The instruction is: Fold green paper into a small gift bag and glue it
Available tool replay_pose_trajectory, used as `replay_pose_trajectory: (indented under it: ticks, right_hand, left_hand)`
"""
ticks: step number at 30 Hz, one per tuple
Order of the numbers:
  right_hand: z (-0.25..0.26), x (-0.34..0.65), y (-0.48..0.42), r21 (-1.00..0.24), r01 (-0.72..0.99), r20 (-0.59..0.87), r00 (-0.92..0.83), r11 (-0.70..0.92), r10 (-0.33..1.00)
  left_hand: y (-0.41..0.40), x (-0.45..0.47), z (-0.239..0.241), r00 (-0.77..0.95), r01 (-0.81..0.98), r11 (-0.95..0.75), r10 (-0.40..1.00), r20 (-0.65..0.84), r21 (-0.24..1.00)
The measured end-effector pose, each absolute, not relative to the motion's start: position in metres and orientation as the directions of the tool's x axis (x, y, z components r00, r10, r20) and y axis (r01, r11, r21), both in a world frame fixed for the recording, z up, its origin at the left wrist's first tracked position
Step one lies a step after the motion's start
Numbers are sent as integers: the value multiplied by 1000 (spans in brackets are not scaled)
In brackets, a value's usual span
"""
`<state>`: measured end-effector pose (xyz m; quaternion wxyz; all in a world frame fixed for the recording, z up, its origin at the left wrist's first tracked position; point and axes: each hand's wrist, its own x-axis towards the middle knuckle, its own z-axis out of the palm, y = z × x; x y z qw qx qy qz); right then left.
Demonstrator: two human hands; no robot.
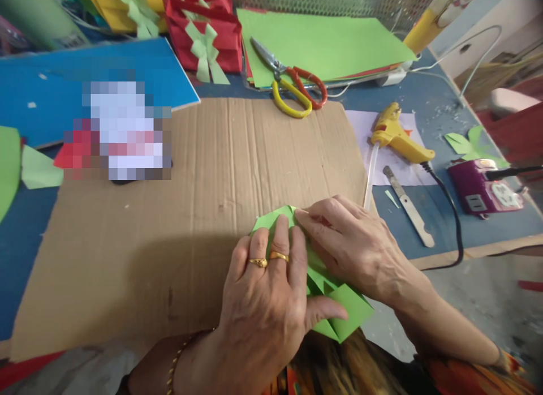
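Note:
A folded piece of green paper (354,311) lies at the front edge of the cardboard, its lower flaps reaching past that edge toward my lap. My left hand (271,287), with two gold rings, presses down on it; the fingers lie flat over the upper part and the thumb stretches across a lower flap. At the paper's upper right edge, my right hand (350,236) has its thumb and fingers pressed together on a fold. The middle of the paper is hidden under both hands.
Brown cardboard (203,174) covers the blue table. Behind it are scissors (292,86), green sheets (314,41) and a red paper bag (203,33) with a bow. A yellow glue gun (399,137), a knife blade (409,208) and a purple socket box (483,185) lie right; a blurred object (127,129) left.

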<state>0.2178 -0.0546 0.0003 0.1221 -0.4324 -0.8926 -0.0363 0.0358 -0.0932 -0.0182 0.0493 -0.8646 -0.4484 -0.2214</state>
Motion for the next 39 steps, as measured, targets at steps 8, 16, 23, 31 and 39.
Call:
replay_pose_trajectory:
  ticks: [8, 16, 23, 31, 39]
  right_hand:
    - [-5, 222, -54, -327, 753, 272, -504, 571, 820]
    - [-2, 228, -50, -500, 708, 294, -402, 498, 867]
    - [-3, 240, -55, -259, 779, 474, -412, 571, 778]
    - [-13, 234, -58, -16, 794, 370, -559, 607, 741]
    - [-9, 235, -62, 96, 781, 305, -613, 617, 729]
  left_hand:
    - [-86, 38, -21, 500, 797, -588, 769, 398, 134]
    - [-86, 40, -20, 508, 807, -585, 759, 407, 85]
    - [-85, 40, -16, 505, 814, -574, 773, 384, 85]
    - [-86, 40, -17, 511, 834, -551, 791, 337, 29]
    - [-85, 41, -18, 513, 831, -556, 782, 354, 26]
